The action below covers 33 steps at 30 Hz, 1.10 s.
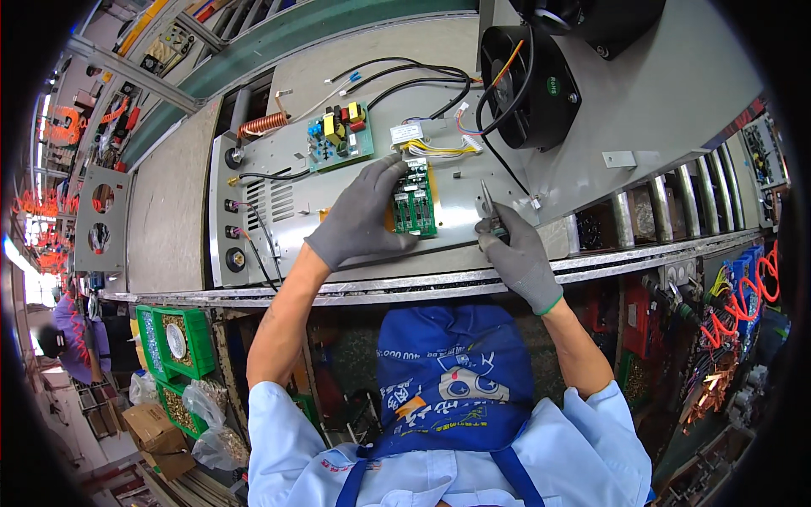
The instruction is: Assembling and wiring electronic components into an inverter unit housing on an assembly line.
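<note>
A small green circuit board (415,203) lies on the metal chassis panel (296,201), with an orange-yellow strip along its edges. My left hand (359,215), in a grey glove, spans the board's left side, fingers at its far end and thumb by its near end. To the right of the board, my right hand (522,260), gloved too, is closed around needle-nose pliers (487,203); their slim tips point away from me and touch nothing that I can see. White and yellow wires (443,148) with a white connector run just beyond the board.
A larger board with yellow transformers (340,135) stands at the back left, beside a copper coil (263,124). Black fans (530,89) rise at the back right. Black cables (422,68) loop behind. Metal rollers (663,207) lie right; green bins of screws (176,338) sit lower left.
</note>
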Each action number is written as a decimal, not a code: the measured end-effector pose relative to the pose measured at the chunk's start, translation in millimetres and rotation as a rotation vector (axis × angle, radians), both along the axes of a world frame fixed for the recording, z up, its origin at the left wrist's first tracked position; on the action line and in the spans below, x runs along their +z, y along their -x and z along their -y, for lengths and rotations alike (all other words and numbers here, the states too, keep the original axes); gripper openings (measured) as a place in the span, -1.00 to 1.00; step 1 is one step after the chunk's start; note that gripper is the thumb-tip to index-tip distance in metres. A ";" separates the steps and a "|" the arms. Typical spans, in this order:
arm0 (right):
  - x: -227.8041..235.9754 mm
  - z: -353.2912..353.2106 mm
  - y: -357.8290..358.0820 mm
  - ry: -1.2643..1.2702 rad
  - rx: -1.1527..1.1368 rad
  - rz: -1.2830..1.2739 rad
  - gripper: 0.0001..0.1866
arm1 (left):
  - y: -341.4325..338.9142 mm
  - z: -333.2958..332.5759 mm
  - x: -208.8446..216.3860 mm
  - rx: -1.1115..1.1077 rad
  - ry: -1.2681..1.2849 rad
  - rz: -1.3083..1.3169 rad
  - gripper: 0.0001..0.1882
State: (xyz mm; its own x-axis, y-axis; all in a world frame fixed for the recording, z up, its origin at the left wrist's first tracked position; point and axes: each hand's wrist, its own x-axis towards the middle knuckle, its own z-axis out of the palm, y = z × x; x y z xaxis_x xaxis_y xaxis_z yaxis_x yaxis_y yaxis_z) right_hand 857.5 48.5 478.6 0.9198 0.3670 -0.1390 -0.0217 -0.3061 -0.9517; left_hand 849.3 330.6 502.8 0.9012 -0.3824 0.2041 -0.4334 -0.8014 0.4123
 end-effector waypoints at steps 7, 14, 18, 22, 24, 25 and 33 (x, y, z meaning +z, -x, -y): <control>-10.2 3.7 4.7 -0.045 0.039 -0.061 -0.53 | -21.8 -2.7 -6.0 -0.026 0.048 -0.196 0.08; 16.4 -6.5 -15.6 -0.424 0.023 -0.665 -0.60 | -17.1 -2.7 -9.7 0.020 0.092 -0.230 0.09; 10.1 -11.2 -23.6 -0.743 -0.026 -0.986 -0.60 | -9.3 -6.6 -14.4 0.064 0.172 -0.138 0.07; 29.7 -7.7 -9.2 -0.917 -0.006 -0.953 -0.54 | 12.6 -13.6 -29.0 0.225 0.357 -0.054 0.06; 3.5 -3.6 1.6 -0.850 0.081 -1.094 -0.51 | 22.6 -14.6 -33.4 0.237 0.395 -0.061 0.04; 10.6 -6.1 4.5 -0.696 0.096 -1.065 -0.47 | 26.1 -13.3 -37.8 0.245 0.407 -0.044 0.04; 8.6 -20.4 -11.8 -0.718 0.268 -1.013 -0.39 | 37.6 -8.4 -53.3 0.439 0.922 -0.123 0.01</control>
State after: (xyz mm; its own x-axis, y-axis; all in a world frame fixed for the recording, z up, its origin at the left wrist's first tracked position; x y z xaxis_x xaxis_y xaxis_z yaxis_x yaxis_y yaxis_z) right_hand 869.3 68.9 487.2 0.4040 0.8088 -0.4272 -0.8517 0.1623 -0.4983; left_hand 811.7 339.0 449.5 0.9584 0.2442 0.1479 -0.0914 -0.2285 0.9693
